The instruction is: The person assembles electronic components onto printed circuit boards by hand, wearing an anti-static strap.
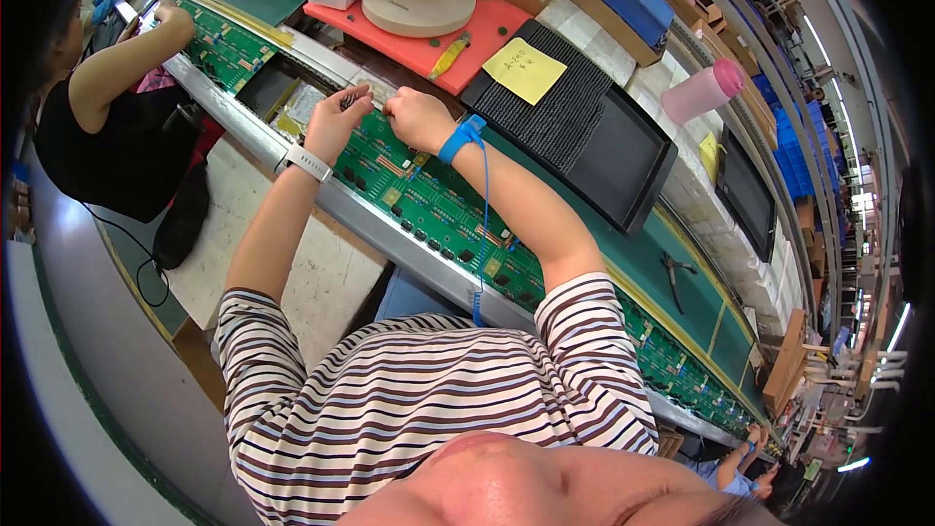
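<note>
Both my hands are over the far-left end of a long green circuit board (429,203) covered with small components. My left hand (334,124) has its fingers curled around several small dark parts (349,100), too small to name exactly. Close by on the right, my right hand (419,120) has its fingers pinched together at the board's edge. Whatever sits between those fingertips is hidden. A blue wrist strap (462,139) with a coiled cord circles my right wrist, and a pale watch band (310,163) is on my left.
Metal rails (429,261) carry more boards (222,44) along the line. Beyond stand a black tray (623,161) with dark strips and a yellow note (526,70), a fan (419,5) on a red board, pliers (674,282) and a pink bottle (703,90). A co-worker (107,117) sits at left.
</note>
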The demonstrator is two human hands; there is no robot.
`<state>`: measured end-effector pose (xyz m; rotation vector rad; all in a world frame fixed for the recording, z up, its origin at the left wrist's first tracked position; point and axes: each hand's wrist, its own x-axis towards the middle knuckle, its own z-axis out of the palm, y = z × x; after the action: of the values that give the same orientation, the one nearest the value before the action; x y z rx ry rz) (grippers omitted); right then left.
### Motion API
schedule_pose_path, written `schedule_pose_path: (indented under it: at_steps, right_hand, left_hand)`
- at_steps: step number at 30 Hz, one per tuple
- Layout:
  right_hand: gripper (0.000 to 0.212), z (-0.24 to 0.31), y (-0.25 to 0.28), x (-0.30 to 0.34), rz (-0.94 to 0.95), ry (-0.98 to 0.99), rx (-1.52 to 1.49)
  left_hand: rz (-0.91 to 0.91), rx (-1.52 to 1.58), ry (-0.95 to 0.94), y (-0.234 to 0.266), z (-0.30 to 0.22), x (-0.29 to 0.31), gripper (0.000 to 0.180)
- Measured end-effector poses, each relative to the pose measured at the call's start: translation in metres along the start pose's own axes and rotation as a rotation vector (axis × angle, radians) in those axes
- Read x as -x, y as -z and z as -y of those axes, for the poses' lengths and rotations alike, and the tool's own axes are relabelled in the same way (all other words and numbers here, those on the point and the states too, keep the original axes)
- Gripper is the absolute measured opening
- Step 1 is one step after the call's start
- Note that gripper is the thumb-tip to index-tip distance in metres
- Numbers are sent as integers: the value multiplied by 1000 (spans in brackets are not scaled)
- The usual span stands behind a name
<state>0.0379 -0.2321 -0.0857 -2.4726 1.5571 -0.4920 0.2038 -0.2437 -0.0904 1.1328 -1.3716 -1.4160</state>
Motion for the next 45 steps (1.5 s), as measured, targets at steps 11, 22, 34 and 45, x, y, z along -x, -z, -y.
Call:
schedule_pose_path:
  at_steps: [11,22,34,45]
  right_hand:
    - [15,20,-1,-8,-174,-164,-950]
    - [20,-11,-9,-24,-42,-290,-606]
    - [19,-7,-10,-23,-64,-94,-185]
    - [20,21,8,-18,-110,-58,-222]
  left_hand:
    - [80,322,65,-9,-10,4,35]
    - [-114,1,38,20,-4,-1,38]
    - [-74,33,161,18,-12,1,16]
    - [-96,301,17,16,-10,0,24]
